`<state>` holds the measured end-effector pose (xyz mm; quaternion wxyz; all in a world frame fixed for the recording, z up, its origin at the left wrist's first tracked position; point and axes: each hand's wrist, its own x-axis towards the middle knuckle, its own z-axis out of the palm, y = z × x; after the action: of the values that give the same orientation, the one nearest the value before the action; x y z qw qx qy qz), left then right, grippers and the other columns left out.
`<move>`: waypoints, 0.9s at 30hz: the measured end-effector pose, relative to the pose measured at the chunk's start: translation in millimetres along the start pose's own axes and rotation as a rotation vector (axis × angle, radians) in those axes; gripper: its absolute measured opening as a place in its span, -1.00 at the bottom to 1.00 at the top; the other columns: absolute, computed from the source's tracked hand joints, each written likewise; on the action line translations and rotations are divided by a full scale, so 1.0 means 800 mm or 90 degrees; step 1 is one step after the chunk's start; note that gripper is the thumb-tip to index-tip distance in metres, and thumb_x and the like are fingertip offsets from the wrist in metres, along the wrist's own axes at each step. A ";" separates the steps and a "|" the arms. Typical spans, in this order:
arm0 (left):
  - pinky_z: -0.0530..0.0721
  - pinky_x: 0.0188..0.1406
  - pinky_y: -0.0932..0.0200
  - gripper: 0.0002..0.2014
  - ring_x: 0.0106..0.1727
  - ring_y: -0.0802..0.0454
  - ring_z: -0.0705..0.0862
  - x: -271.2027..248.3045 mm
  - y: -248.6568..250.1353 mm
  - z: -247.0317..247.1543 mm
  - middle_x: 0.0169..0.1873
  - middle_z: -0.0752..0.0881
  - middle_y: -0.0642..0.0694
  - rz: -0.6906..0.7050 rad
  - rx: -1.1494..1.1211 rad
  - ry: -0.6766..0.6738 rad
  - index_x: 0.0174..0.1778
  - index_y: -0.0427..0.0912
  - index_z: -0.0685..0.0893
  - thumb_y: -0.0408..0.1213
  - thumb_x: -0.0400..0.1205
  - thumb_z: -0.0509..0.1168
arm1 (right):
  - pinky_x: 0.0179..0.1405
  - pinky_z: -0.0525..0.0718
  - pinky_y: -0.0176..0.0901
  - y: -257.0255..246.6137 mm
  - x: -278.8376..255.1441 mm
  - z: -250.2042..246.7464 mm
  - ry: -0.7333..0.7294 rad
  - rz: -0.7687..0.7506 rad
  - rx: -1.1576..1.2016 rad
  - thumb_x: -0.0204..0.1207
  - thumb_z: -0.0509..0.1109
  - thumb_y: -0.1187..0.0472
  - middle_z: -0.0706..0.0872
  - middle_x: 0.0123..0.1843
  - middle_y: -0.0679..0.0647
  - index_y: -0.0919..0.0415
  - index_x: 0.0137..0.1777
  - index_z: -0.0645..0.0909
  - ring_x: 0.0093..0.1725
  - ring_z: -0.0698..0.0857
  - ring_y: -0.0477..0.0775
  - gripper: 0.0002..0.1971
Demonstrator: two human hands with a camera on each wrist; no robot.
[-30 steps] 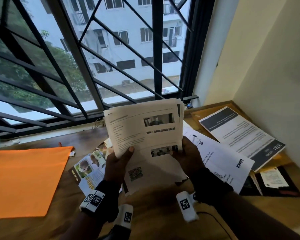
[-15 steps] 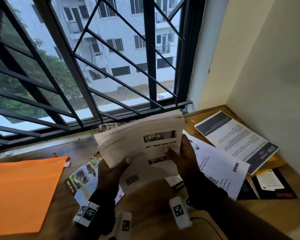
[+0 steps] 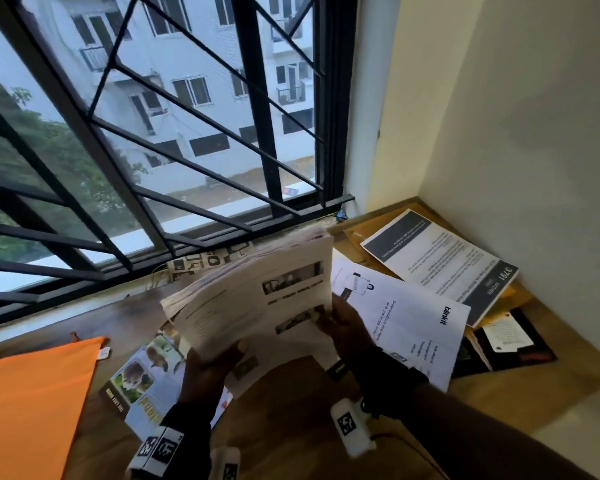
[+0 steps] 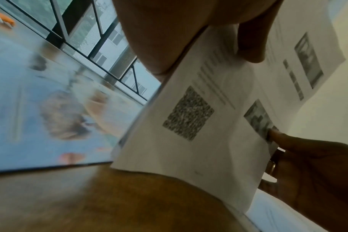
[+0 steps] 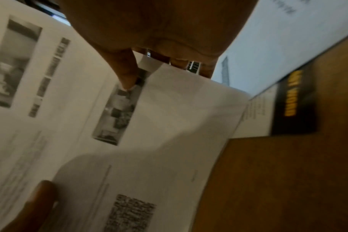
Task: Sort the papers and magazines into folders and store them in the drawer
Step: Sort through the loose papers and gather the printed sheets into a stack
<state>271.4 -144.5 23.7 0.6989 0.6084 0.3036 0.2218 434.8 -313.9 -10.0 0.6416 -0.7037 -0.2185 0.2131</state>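
Observation:
A stack of white printed papers [image 3: 257, 303] with small photos and a QR code is held above the wooden desk [image 3: 291, 410]. My left hand [image 3: 212, 368] grips its lower left edge, thumb on top. My right hand [image 3: 340, 327] pinches the right edge, thumb on the front sheet [image 5: 169, 117]. In the left wrist view the stack [image 4: 199, 133] shows its QR code, with the right hand's fingers [image 4: 288, 141] at its edge. An orange folder [image 3: 32, 403] lies flat at the left. A colourful magazine [image 3: 142, 379] lies under the stack.
White sheets [image 3: 413, 320], a dark-banded flyer [image 3: 440, 261] over a brown envelope [image 3: 371, 230], and a black booklet [image 3: 513, 348] lie in the right corner by the cream wall [image 3: 516, 133]. A barred window [image 3: 153, 133] runs along the desk's far edge.
The stack has tilted back from upright to a flatter slant, its top edge leaning toward the window. Both hands keep their hold; the view has swung right.

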 end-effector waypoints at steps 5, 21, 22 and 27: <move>0.55 0.05 -0.59 -0.73 0.08 -0.77 0.47 -0.005 -0.002 0.005 0.03 0.56 -0.73 -0.051 0.082 0.044 0.19 -0.49 0.67 -0.47 0.59 0.41 | 0.15 0.69 -0.03 0.005 -0.005 0.000 0.027 0.008 -0.061 0.54 0.25 -0.08 0.73 0.11 -0.01 0.00 0.21 0.62 0.15 0.68 -0.05 -0.68; 0.77 -0.16 0.25 -0.65 0.06 -0.08 0.68 0.030 -0.023 -0.008 0.00 0.72 -0.02 0.015 -0.001 0.117 0.30 -0.34 0.63 -0.42 0.58 0.39 | -0.05 0.55 -0.07 0.051 -0.082 -0.184 0.512 0.232 -0.313 0.43 0.55 0.15 0.70 -0.06 0.14 0.16 -0.01 0.61 0.02 0.68 0.26 -0.77; 0.79 -0.20 0.27 -0.66 0.05 -0.07 0.69 0.033 -0.029 -0.008 0.00 0.74 -0.04 0.001 -0.010 0.111 0.27 -0.34 0.64 -0.41 0.57 0.39 | -0.08 0.50 -0.08 0.048 -0.087 -0.194 0.533 0.276 -0.327 0.41 0.57 0.09 0.68 -0.03 0.18 0.21 0.06 0.59 0.04 0.67 0.30 -0.67; 0.77 0.06 0.02 -0.75 0.11 -0.12 0.71 0.042 -0.039 0.002 0.02 0.77 -0.09 -0.015 -0.004 0.059 0.20 -0.36 0.69 -0.49 0.60 0.38 | -0.11 0.52 -0.04 0.050 -0.090 -0.213 0.524 0.423 -0.274 0.36 0.61 0.01 0.60 -0.05 0.14 0.24 0.11 0.52 -0.08 0.58 0.20 -0.53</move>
<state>294.6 -128.2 -12.1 0.6884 0.5918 0.3423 0.2424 476.0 -496.9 -33.8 0.4146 -0.8745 0.2438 0.0622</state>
